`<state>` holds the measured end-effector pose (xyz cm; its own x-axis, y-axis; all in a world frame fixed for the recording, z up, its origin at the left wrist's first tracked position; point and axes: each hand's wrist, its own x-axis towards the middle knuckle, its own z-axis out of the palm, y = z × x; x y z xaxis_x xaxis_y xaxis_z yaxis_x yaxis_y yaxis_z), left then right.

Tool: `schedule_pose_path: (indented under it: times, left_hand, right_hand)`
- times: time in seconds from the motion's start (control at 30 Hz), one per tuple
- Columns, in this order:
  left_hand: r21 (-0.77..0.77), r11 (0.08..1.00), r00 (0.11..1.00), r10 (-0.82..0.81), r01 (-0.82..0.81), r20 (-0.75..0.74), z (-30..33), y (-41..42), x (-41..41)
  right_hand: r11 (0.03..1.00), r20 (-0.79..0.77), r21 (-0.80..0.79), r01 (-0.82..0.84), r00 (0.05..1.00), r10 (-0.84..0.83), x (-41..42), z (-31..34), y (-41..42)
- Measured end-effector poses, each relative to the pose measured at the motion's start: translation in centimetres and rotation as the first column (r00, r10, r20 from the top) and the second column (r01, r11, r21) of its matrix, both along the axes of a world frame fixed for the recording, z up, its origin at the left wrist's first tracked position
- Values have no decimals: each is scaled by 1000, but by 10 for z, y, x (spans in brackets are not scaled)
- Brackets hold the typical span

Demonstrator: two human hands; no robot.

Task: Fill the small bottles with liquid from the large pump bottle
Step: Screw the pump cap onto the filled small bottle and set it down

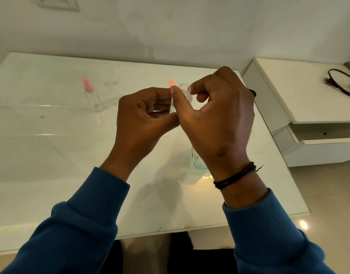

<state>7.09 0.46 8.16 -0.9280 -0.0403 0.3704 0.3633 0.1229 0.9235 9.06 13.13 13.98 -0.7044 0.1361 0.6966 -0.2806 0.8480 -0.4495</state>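
both hands [182,115] pinch an open small bottle [185,89] above the table [51,155].

Glossy white tabletop [51,155] against a pale wall, with a side cabinet at the right.

A low white cabinet [300,99] stands just beside the tabletop's right edge, its drawer [316,147] pulled partly open; a black cable with a plug [337,82] lies on its top. A white wall switch plate [57,2] sits high on the wall at upper left. Beige tiled floor [328,194] shows at lower right.
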Motion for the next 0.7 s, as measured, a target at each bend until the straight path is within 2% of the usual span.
schedule_pose_path:
  times: [0.1,0.2,0.27,0.33,0.4,0.5,0.63,0.7]
  left_hand:
    - [-10,1000,1000,23,-23,13,0,-2,-2]
    - [-4,998,998,58,-58,14,2,-10,-5]
    - [-14,995,995,98,-98,3,4,-17,-8]
    - [2,989,989,145,-145,13,6,-24,-9]
    - [8,982,982,187,-187,14,6,-28,-11]
    - [-6,975,975,223,-223,19,5,-33,-13]
    - [8,973,973,230,-231,33,2,-35,-15]
    - [10,975,974,221,-222,37,0,-35,-15]
  right_hand:
    - [1000,-31,-6,1,1000,-1,5,0,0]
    - [996,-32,-54,-77,997,76,12,-6,-7]
    - [978,34,-143,-149,987,156,16,-18,-12]
    - [960,174,-216,-180,960,220,16,-35,-17]
    - [956,355,-197,-219,893,277,13,-57,-20]
    - [930,594,-99,-355,729,342,7,-83,-25]
    - [813,767,35,-582,538,351,7,-102,-41]
    - [751,801,76,-656,488,345,8,-110,-48]
